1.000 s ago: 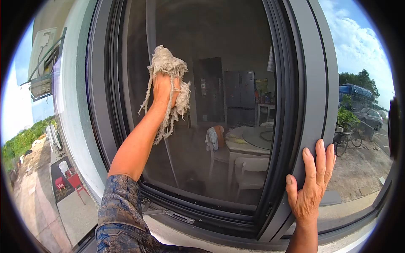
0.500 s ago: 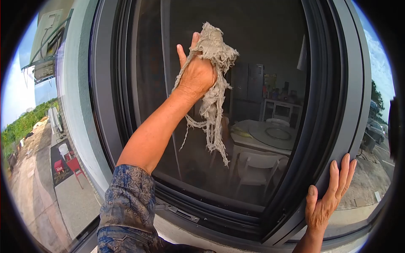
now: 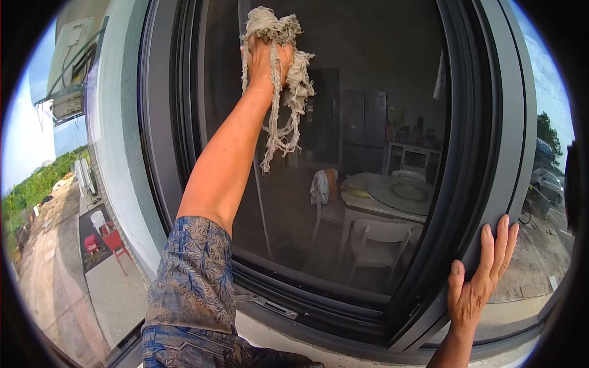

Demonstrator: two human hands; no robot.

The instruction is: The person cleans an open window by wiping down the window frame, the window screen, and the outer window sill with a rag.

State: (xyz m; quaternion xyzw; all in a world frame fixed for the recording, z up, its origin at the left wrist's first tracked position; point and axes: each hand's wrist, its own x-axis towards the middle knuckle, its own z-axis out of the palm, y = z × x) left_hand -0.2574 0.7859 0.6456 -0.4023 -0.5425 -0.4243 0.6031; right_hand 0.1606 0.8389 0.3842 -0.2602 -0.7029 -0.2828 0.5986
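Note:
My left hand (image 3: pixel 262 64) is raised to the upper left of a dark window screen (image 3: pixel 343 55), its fingers closed on a frayed, grey-beige rag (image 3: pixel 270 22). Shaggy strands of the rag hang over the wrist and below it, and they partly hide the fingers. Lower right, my right hand (image 3: pixel 475 288) rests against the grey edge of the window sash (image 3: pixel 512 141), fingers stretched upward and thumb apart, holding nothing.
A dark window frame (image 3: pixel 307 310) surrounds the screen, with a metal hinge arm (image 3: pixel 276 308) at its bottom. Through the screen appear a round-topped table (image 3: pixel 374 191) and white chairs (image 3: pixel 377 242). Outside left is a red chair (image 3: pixel 115 242); a car (image 3: pixel 546 184) is at right.
My left hand has moved up and to the left across the screen with the rag, whose strands now hang higher. The right hand stays at the sash edge.

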